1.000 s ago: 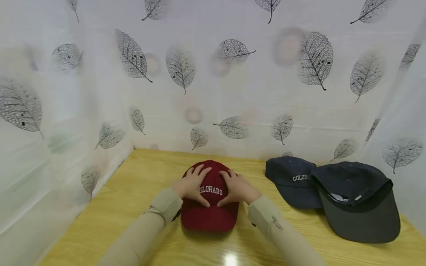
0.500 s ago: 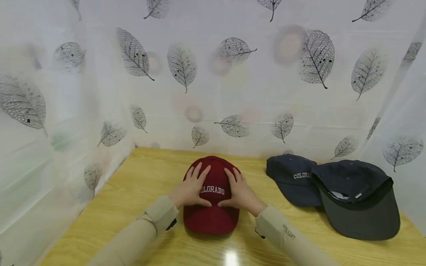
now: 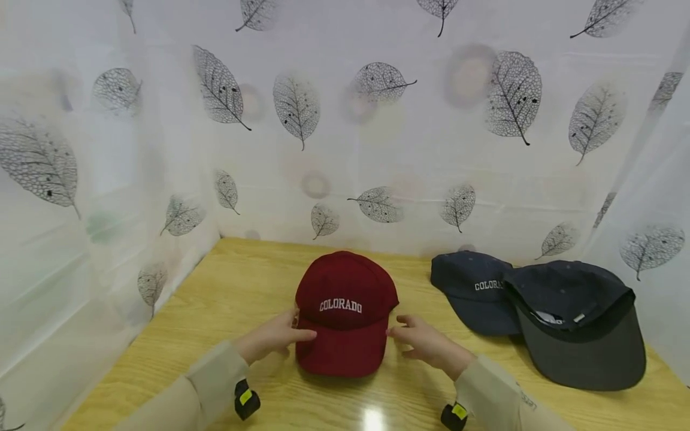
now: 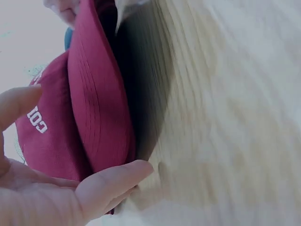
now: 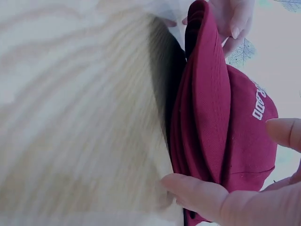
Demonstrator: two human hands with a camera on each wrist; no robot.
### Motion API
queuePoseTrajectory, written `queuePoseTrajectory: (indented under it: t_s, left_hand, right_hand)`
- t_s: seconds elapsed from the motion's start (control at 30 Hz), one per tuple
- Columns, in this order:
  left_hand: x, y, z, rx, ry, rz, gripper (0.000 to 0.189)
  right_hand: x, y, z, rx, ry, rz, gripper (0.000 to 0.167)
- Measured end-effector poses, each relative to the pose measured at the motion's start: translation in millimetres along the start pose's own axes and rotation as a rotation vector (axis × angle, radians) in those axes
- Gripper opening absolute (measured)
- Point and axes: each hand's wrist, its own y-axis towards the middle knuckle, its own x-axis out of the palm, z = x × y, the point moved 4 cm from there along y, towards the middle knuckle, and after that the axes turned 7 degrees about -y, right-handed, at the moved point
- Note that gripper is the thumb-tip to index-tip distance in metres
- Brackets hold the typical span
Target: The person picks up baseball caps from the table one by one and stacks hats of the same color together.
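Observation:
A dark red baseball cap (image 3: 343,314) with white COLORADO lettering sits on the table, its brim toward me. In the right wrist view more red brim layers (image 5: 188,136) show beneath the top brim. My left hand (image 3: 275,336) is at the cap's left side, the thumb reaching over the brim edge and the other fingers partly hidden beside it. On the opposite side, my right hand (image 3: 431,345) has loosely extended fingers near the brim's right edge; whether they touch it, I cannot tell.
Two dark navy caps lie at the right: one upright cap (image 3: 480,299) with COLORADO lettering, partly covered by a tipped cap (image 3: 582,335) showing its inside. A leaf-printed curtain (image 3: 345,149) borders the wooden table (image 3: 242,275) at the back and left.
Both hands have come off the cap's crown, moving down and outward to the sides of the brim. The lettering is now fully uncovered. The navy caps stay put.

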Motion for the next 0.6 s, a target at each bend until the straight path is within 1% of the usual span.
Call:
queuePoseTrajectory:
  t_s: [0.07,0.1,0.23,0.3,0.4,0.53,0.6]
  left_hand:
    - [0.6,-2.0,-2.0,-0.028,-0.062,-0.021,0.067]
    - [0.9,-2.1,-3.0,-0.028,-0.081,-0.026,0.063]
    - [2.1,-3.7,-6.2,-0.024,-0.105,-0.005,0.053]
    - [2.6,-4.0,-7.3,-0.019,-0.105,0.01,0.052]
    - [1.8,-4.5,-8.8,-0.026,-0.118,0.05,0.055]
    - [-3.0,-4.8,-10.3,-0.039,-0.121,0.109,0.058]
    - [-6.6,-4.1,-10.9,-0.043,-0.106,0.127,0.057]
  right_hand:
    - [1,-0.6,3,-0.003,0.041,-0.04,0.066]
    - [2,-1.0,4,-0.008,0.055,-0.059,0.066]
    - [8,-1.8,5,-0.03,0.096,-0.132,0.068]
    - [12,-2.1,4,-0.041,0.106,-0.153,0.067]
    - [16,-1.4,1,-0.05,0.117,-0.176,0.066]
    - [20,2.7,-1,-0.064,0.123,-0.191,0.063]
    - [22,5.3,-2,-0.068,0.122,-0.189,0.062]
